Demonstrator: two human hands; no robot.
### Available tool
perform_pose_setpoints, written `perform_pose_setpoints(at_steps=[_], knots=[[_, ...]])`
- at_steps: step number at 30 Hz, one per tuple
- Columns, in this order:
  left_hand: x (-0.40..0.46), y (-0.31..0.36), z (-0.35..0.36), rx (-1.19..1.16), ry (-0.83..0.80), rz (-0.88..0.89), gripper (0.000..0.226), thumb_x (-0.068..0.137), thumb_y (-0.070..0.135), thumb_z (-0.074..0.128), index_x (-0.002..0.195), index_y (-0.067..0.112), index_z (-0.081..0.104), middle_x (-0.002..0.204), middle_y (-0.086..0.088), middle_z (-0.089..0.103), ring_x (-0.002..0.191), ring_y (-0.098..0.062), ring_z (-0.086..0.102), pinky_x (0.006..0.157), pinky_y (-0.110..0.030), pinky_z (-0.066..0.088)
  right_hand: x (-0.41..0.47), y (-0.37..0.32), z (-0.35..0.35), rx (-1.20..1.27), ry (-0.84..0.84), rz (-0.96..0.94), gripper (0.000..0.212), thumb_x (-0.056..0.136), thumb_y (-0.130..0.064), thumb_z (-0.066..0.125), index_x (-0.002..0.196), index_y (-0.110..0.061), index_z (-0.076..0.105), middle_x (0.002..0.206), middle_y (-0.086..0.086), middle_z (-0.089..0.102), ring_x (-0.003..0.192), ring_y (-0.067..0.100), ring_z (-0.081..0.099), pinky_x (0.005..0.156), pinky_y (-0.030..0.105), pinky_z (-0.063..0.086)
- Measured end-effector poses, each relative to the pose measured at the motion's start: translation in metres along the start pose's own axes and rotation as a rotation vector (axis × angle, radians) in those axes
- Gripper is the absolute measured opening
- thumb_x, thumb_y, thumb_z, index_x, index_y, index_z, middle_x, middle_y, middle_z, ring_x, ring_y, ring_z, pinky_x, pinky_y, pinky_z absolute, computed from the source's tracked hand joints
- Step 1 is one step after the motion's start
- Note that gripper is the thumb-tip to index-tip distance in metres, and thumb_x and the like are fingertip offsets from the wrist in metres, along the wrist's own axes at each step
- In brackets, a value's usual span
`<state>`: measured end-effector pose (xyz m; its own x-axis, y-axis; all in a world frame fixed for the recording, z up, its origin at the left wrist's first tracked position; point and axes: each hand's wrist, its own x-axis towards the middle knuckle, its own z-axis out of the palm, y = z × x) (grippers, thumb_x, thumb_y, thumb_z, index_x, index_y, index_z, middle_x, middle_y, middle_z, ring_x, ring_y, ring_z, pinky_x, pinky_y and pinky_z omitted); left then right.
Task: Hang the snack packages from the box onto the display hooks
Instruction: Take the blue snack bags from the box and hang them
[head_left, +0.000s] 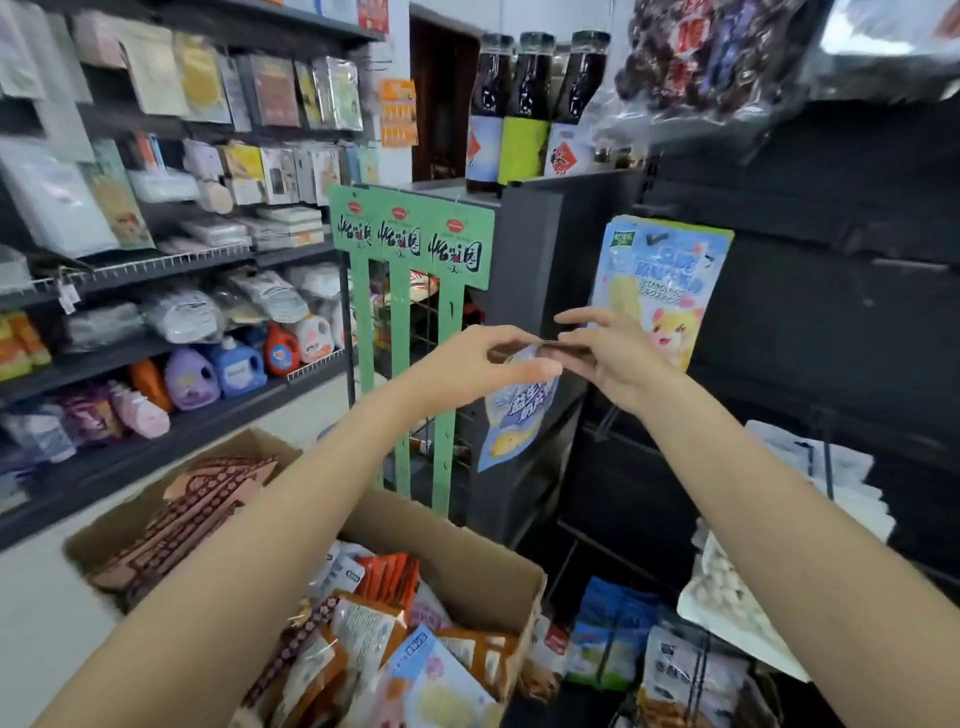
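Both my hands hold up a light blue snack package (514, 415) by its top edge, in front of the dark display rack (831, 322). My left hand (483, 364) pinches the top from the left, and my right hand (613, 353) pinches it from the right. A larger blue package with a cartoon animal (660, 291) hangs on the rack just above and right of my hands. Below my arms stands the open cardboard box (467, 540) with several snack packages (395, 649) in orange, white and blue. The hook itself is hidden behind my fingers.
A green hanging strip display (410, 244) stands left of the rack. Dark sauce bottles (530, 104) sit on top of it. More packages (691, 670) hang low on the rack at the right. Shelves of household goods and detergent bottles (234, 364) line the left wall.
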<state>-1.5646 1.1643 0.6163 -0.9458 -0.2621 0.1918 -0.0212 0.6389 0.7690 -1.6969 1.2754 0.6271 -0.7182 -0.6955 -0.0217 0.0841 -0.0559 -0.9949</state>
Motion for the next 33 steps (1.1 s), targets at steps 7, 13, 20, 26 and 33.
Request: perform_pose_setpoints(at_steps=[7, 13, 20, 26, 33], knots=[[0.072, 0.037, 0.000, 0.281, 0.420, 0.225, 0.019, 0.094, 0.016, 0.054, 0.095, 0.007, 0.070, 0.092, -0.004, 0.070, 0.078, -0.010, 0.055, 0.061, -0.013, 0.032, -0.003, -0.041, -0.048, 0.047, 0.123, -0.004, 0.034, 0.098, -0.033, 0.047, 0.102, -0.001, 0.059, 0.083, 0.019, 0.068, 0.067, 0.025, 0.068, 0.062, 0.032, 0.058], [0.127, 0.061, 0.001, -0.011, 0.466, 0.112, 0.012, 0.089, 0.012, 0.062, 0.095, 0.007, 0.072, 0.087, -0.010, 0.068, 0.079, -0.014, 0.058, 0.065, -0.019, 0.045, -0.001, -0.069, -0.079, -1.000, 0.411, -0.215, 0.052, 0.090, -0.059, 0.045, 0.061, -0.016, 0.049, 0.063, -0.002, 0.047, 0.055, 0.015, 0.046, 0.050, 0.028, 0.035], [0.162, 0.067, 0.007, -0.121, 0.454, -0.053, 0.021, 0.090, 0.019, 0.063, 0.106, 0.007, 0.071, 0.107, -0.011, 0.069, 0.104, -0.021, 0.061, 0.087, -0.026, 0.046, 0.022, -0.066, -0.089, -0.755, 0.429, -0.494, 0.048, 0.094, -0.022, 0.056, 0.053, -0.012, 0.033, 0.049, -0.001, 0.029, 0.048, 0.012, 0.024, 0.044, 0.022, 0.021], [0.169, 0.067, 0.011, -0.076, 0.467, -0.098, 0.024, 0.091, 0.019, 0.062, 0.110, 0.007, 0.069, 0.116, -0.013, 0.066, 0.110, -0.023, 0.059, 0.088, -0.026, 0.044, 0.033, -0.058, -0.088, -0.767, 0.498, -0.450, 0.049, 0.093, -0.022, 0.054, 0.049, -0.016, 0.034, 0.048, -0.002, 0.033, 0.048, 0.014, 0.031, 0.053, 0.031, 0.028], [0.168, 0.068, 0.016, -0.026, 0.506, -0.047, 0.026, 0.092, 0.019, 0.059, 0.113, 0.007, 0.068, 0.114, -0.012, 0.067, 0.094, -0.011, 0.055, 0.077, -0.021, 0.041, 0.032, -0.047, -0.089, -0.692, 0.589, -0.454, 0.049, 0.093, -0.021, 0.054, 0.049, -0.015, 0.034, 0.046, -0.002, 0.033, 0.045, 0.013, 0.030, 0.046, 0.027, 0.025]])
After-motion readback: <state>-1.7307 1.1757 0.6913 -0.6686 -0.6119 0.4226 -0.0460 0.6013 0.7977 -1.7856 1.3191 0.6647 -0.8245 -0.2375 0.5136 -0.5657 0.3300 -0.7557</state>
